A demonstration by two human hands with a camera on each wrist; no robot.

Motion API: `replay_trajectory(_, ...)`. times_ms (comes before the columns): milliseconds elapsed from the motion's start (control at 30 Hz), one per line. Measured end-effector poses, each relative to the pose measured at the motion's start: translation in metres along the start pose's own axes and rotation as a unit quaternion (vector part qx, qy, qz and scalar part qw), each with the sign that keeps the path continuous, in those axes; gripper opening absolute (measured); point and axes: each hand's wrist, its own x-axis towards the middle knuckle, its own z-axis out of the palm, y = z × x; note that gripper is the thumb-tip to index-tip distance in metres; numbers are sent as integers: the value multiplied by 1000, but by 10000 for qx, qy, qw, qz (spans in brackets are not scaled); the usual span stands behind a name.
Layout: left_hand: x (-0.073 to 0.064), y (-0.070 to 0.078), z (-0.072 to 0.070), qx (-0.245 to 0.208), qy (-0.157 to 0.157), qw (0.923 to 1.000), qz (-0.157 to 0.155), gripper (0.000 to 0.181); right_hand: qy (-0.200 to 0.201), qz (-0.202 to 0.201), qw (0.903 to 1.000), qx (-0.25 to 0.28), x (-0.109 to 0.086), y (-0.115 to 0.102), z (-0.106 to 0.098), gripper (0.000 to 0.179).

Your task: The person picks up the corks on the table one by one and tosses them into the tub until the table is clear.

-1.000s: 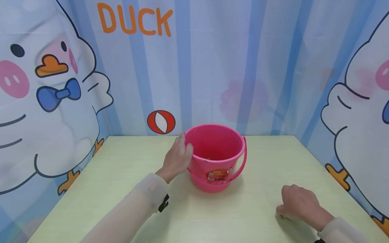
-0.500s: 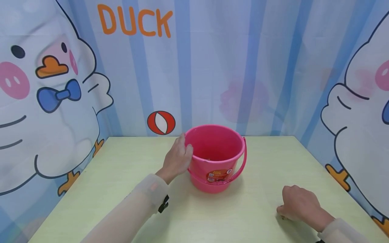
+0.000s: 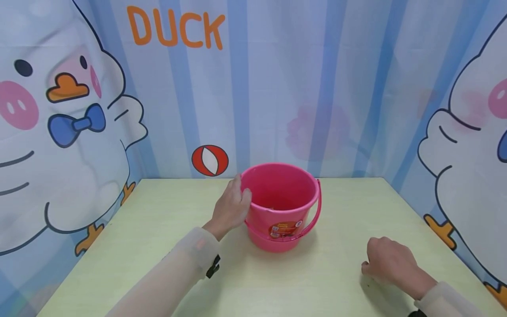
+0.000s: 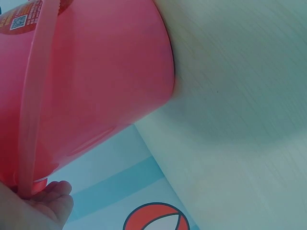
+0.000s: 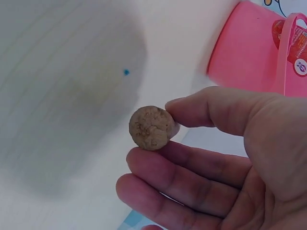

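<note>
A pink plastic bucket (image 3: 263,220) stands upright on the table in the head view, its handle (image 3: 317,215) hanging down toward the front right. My left hand (image 3: 231,204) grips the bucket's left rim, the thumb on the near side. In the left wrist view, curled fingertips (image 4: 60,194) show beside the handle's hinge. To the right of the bucket, my right hand (image 3: 390,262) is low over the table. It pinches a cork (image 5: 149,128) between thumb and fingers, the round, rough brown end facing the wrist camera. From the head view the hand hides the cork.
The pale table (image 3: 336,281) meets a striped blue curtain (image 3: 269,88) with printed ducks at the back and sides. A small speck (image 5: 126,72) marks the table near the cork. Just behind the bucket's near rim, a tiny light bit (image 3: 271,208) shows.
My right hand has risen slightly from the table with the cork, and a small dark speck now shows beneath it. My left hand and the bucket stay put.
</note>
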Motion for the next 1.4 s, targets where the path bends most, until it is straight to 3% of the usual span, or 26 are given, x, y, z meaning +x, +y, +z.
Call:
replay_trajectory(367, -1, 1, 0, 13, 11, 10000, 26, 69, 596, -249, 9974, 307, -3, -6, -6, 46)
replay_trajectory(700, -1, 0, 0, -6, 5, 10000, 22, 69, 1108, -432, 9923, 356, -1, -14, -13, 47)
replay_trajectory(1000, -1, 1, 0, -4, 1, 10000, -44, 70, 1286, -568, 9892, 426, 0, -19, -21, 37)
replay_trajectory(1400, 0, 0, 1, 10, 33, 10000, 16, 69, 1752, -792, 9800, 504, 0, -24, -32, 39)
